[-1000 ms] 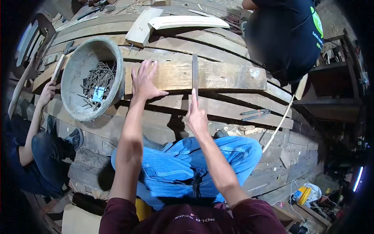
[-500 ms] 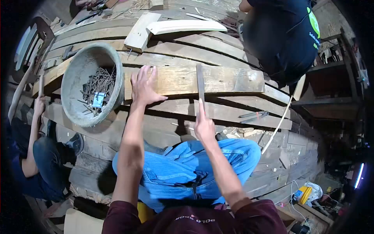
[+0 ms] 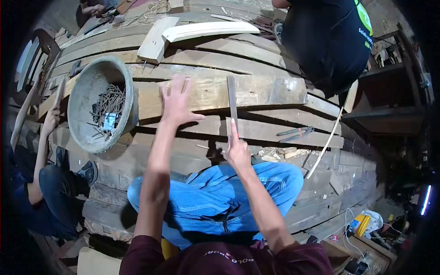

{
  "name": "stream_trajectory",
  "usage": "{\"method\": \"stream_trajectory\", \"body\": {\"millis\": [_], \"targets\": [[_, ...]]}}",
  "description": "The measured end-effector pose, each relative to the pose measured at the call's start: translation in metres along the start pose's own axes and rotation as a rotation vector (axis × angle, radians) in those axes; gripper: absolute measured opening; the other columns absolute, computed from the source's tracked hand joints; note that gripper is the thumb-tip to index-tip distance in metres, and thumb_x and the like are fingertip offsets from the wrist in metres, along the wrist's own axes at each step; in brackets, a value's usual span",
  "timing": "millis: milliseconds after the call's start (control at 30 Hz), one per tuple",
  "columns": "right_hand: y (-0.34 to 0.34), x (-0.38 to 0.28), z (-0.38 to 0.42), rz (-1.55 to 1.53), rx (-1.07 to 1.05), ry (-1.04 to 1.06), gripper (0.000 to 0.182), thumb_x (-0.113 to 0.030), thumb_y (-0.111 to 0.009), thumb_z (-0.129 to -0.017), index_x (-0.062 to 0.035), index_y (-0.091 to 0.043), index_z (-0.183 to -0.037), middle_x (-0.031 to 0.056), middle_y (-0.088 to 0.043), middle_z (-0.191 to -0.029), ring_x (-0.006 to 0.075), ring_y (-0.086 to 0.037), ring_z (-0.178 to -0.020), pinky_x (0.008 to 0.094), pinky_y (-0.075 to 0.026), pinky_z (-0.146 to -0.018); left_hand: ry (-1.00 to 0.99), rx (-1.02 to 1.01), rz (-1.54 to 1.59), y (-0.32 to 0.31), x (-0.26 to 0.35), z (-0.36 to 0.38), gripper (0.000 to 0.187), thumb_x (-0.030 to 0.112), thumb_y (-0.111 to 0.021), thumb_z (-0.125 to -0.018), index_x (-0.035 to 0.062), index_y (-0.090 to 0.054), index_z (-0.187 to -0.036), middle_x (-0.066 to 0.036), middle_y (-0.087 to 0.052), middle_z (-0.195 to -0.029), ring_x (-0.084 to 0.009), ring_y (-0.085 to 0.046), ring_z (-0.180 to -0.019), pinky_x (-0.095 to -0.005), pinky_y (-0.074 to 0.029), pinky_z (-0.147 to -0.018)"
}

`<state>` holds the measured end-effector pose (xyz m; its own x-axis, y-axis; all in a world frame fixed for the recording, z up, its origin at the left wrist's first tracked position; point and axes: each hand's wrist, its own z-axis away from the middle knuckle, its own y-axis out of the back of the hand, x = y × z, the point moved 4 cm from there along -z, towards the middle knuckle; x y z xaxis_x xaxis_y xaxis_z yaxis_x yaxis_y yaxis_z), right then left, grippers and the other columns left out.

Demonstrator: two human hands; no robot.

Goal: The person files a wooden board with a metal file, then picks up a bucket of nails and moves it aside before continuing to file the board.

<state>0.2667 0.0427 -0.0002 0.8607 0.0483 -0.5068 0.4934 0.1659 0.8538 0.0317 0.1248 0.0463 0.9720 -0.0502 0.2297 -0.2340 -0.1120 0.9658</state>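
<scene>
Where the wide plank (image 3: 261,91) lies crosswise, a flat metal file (image 3: 232,103) rests across it, long axis running away from the person, far tip toward the upper planks. Right hand (image 3: 238,151) clamped on its near end. Left hand (image 3: 176,103) spread flat on the plank, beside a bowl (image 3: 82,98) of nails (image 3: 110,103).

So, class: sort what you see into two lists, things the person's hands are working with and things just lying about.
In use:
left hand, flat on the plank
right hand, holding the flat metal strip across that plank

Lying about:
basin of nails
pale curved board
pliers
</scene>
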Motion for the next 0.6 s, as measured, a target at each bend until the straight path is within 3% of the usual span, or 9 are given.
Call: {"method": "stream_trajectory", "body": {"millis": [100, 167, 200, 233, 300, 400, 500, 600], "targets": [[0.011, -0.007, -0.039, -0.039, 0.043, 0.047, 0.057, -0.022, -0.048, -0.098, -0.0265, -0.028, -0.152, 0.0291, -0.061, -0.066, 0.0487, -0.062, -0.065, 0.0604, -0.048, -0.058, -0.213, 0.01, 0.058, -0.019, 0.036, -0.011, 0.128, 0.054, -0.088, -0.048, 0.0044, -0.029, -0.149, -0.017, -0.029, -0.154, -0.0323, -0.021, -0.146, -0.0631, -0.009, -0.116], [0.016, -0.01, -0.056, -0.059, 0.058, 0.086, 0.062, -0.018, -0.051, -0.096, -0.0232, -0.027, -0.152, 0.0284, -0.061, -0.067, 0.0472, -0.061, -0.062, 0.0588, -0.047, -0.058, -0.16, -0.007, 0.048, -0.026, 0.042, -0.018, 0.128, 0.055, -0.087, -0.05, 0.0042, -0.026, -0.15, -0.015, -0.03, -0.154, -0.0301, -0.021, -0.147, -0.0607, -0.009, -0.117], [0.017, -0.011, -0.051, -0.081, 0.086, 0.093, 0.054, -0.022, -0.047, -0.098, -0.0245, -0.032, -0.15, 0.0299, -0.061, -0.068, 0.0486, -0.062, -0.065, 0.0596, -0.047, -0.06, -0.137, 0.01, 0.034, -0.03, 0.04, -0.021, 0.13, 0.056, -0.088, -0.048, 0.0058, -0.025, -0.151, -0.015, -0.029, -0.154, -0.0305, -0.023, -0.146, -0.0606, -0.009, -0.117], [0.018, -0.011, -0.044, -0.016, 0.04, 0.062, 0.063, -0.018, -0.051, -0.095, -0.0218, -0.026, -0.153, 0.0289, -0.06, -0.064, 0.0474, -0.061, -0.061, 0.0589, -0.048, -0.059, -0.109, 0.027, 0.023, -0.032, 0.04, -0.024, 0.133, 0.056, -0.088, -0.047, 0.0074, -0.023, -0.152, -0.014, -0.028, -0.155, -0.031, -0.024, -0.145, -0.0604, -0.01, -0.117], [0.013, -0.013, -0.012, 0.042, 0.012, 0.002, 0.064, -0.019, -0.051, -0.096, -0.0211, -0.024, -0.154, 0.0284, -0.058, -0.06, 0.0461, -0.062, -0.06, 0.059, -0.047, -0.058, -0.068, 0.009, 0.011, -0.037, 0.041, -0.026, 0.131, 0.054, -0.089, -0.048, 0.009, -0.023, -0.152, -0.012, -0.03, -0.153, -0.0297, -0.025, -0.144, -0.0582, -0.011, -0.118], [0.001, -0.009, 0.009, -0.042, 0.026, -0.012, 0.064, -0.022, -0.051, -0.096, -0.0266, -0.024, -0.153, 0.027, -0.061, -0.063, 0.0442, -0.063, -0.058, 0.0564, -0.05, -0.054, -0.048, 0.007, 0.005, -0.036, 0.04, -0.026, 0.129, 0.053, -0.089, -0.049, 0.0116, -0.023, -0.153, -0.012, -0.03, -0.153, -0.0297, -0.024, -0.145, -0.0597, -0.011, -0.117], [0.012, -0.013, -0.015, -0.039, 0.047, 0.024, 0.061, -0.022, -0.051, -0.097, -0.025, -0.027, -0.153, 0.027, -0.062, -0.064, 0.0446, -0.063, -0.059, 0.056, -0.05, -0.054, -0.023, -0.049, -0.046, -0.034, 0.042, -0.028, 0.13, 0.053, -0.088, -0.049, 0.0114, -0.022, -0.153, -0.012, -0.03, -0.153, -0.0297, -0.025, -0.144, -0.0608, -0.011, -0.116], [0.02, -0.002, -0.046, -0.024, 0.034, 0.032, 0.061, -0.028, -0.048, -0.098, -0.016, -0.022, -0.153, 0.0289, -0.063, -0.069, 0.0466, -0.064, -0.065, 0.0577, -0.05, -0.061, -0.003, -0.091, -0.104, -0.035, 0.045, -0.028, 0.13, 0.053, -0.088, -0.05, 0.0084, -0.021, -0.152, -0.016, -0.031, -0.151, -0.0321, -0.025, -0.143, -0.0645, -0.013, -0.113]]}}
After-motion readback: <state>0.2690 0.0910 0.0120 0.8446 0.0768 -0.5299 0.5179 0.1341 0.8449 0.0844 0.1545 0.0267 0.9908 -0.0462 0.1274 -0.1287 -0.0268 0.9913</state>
